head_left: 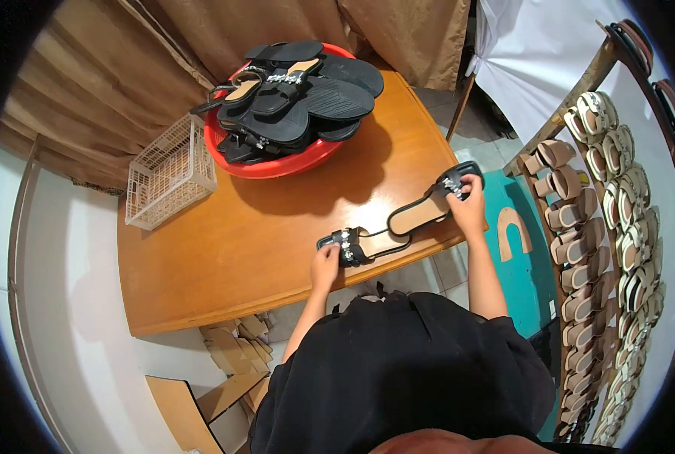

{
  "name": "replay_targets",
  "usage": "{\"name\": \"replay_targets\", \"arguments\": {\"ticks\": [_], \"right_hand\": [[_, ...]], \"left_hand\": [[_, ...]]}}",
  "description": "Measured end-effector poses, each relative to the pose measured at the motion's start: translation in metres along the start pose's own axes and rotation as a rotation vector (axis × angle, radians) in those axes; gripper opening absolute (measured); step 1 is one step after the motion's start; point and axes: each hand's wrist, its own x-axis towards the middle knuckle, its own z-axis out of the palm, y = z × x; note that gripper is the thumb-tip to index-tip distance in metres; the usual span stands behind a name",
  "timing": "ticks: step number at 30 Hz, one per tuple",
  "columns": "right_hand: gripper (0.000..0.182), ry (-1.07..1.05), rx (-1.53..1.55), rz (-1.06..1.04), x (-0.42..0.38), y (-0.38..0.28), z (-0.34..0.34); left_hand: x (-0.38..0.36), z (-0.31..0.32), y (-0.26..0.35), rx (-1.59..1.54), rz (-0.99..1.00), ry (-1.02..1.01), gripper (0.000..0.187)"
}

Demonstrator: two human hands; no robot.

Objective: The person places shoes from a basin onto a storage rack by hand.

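Two black sandals with tan insoles and sparkling stones on their straps are at the table's front edge. My left hand (pixel 325 265) grips the strap end of the left sandal (pixel 380 243), which lies with its toe to the left. My right hand (pixel 469 203) holds the right sandal (pixel 419 215) by its stone-set strap, toe pointing up and right. The heel parts of the two sandals meet or overlap between my hands. Farther back, a red basin (pixel 275 168) is heaped with black sandals and soles (pixel 330 98).
A cream plastic basket (pixel 172 175) stands left of the basin on the wooden table (pixel 201 265). At the right are racks of beige sandals (pixel 572 216) and pale sandals (pixel 629 204), beside a teal surface (pixel 520 284) bearing a tan U-shaped piece (pixel 513 231). Brown curtains hang behind.
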Motion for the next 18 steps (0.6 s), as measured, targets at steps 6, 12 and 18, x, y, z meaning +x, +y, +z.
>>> {"name": "replay_targets", "arguments": {"ticks": [6, 12, 18], "right_hand": [[0.032, -0.061, 0.061, 0.042, -0.035, 0.037, 0.048], [0.03, -0.167, 0.101, 0.043, -0.064, 0.032, 0.078], [0.029, -0.444, 0.009, 0.058, -0.124, -0.002, 0.129]], "left_hand": [[0.019, -0.022, -0.045, -0.156, 0.1, 0.111, 0.03], [0.03, -0.038, -0.055, -0.404, -0.121, -0.004, 0.037], [0.039, -0.055, -0.061, -0.421, -0.195, -0.213, 0.039]]}}
